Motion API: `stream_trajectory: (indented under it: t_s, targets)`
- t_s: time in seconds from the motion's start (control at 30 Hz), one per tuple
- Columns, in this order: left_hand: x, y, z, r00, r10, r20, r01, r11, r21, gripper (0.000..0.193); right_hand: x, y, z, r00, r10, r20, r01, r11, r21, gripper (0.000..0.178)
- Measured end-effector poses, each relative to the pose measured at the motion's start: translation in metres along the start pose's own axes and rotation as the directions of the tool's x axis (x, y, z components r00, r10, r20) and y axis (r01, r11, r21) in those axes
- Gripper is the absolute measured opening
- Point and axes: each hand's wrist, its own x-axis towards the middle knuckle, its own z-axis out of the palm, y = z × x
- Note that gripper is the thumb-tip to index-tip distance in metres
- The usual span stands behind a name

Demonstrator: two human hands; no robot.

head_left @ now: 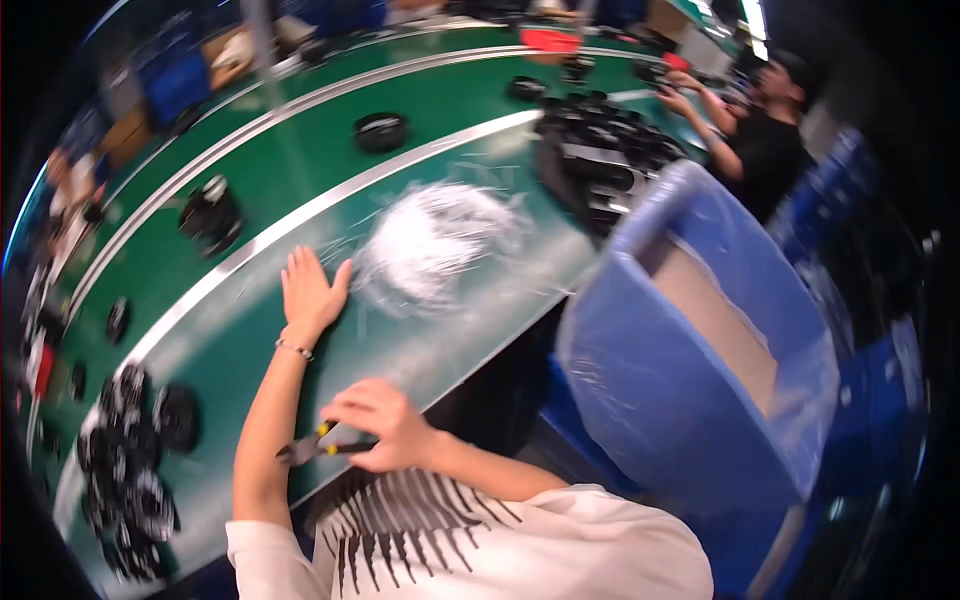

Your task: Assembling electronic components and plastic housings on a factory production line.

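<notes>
My left hand [314, 292] lies flat on the green work table [400, 345], fingers stretched out, beside a heap of thin white plastic strips [432, 245]. Nothing is in it. Closer to my body, over the table's near edge, my right hand [385, 425] is closed around pliers [318, 447] with yellow and black handles. Their dark jaws point left, toward my left forearm. Motion blurs the strips a little, and part of the handles is hidden in my palm.
Black round parts [130, 460] are piled at the left; more black parts [605, 150] are heaped far right. A green conveyor [300, 180] carries several black pieces. A blue-lined bin [690, 330] stands right of the table. Another person [760, 130] works beyond it.
</notes>
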Motion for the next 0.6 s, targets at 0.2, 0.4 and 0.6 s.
stream_trajectory:
  t_s: [0.2,0.4,0.6]
  targets:
    - [-0.007,0.020,-0.029,0.934,0.306,-0.184,-0.356,0.831,-0.428,0.052,-0.006,0.000,-0.001,0.999,0.010,-0.050,-0.009,1.000,0.007,0.047]
    - [-0.132,-0.058,-0.131,0.942,0.191,-0.276,-0.274,0.913,-0.302,0.052,0.007,0.000,-0.015,0.992,-0.035,-0.118,0.027,0.997,-0.069,0.041]
    - [-0.263,-0.092,-0.104,0.933,-0.358,0.037,0.346,0.920,0.183,0.078,0.011,0.001,-0.007,0.990,-0.061,-0.130,0.055,0.997,-0.048,0.040]
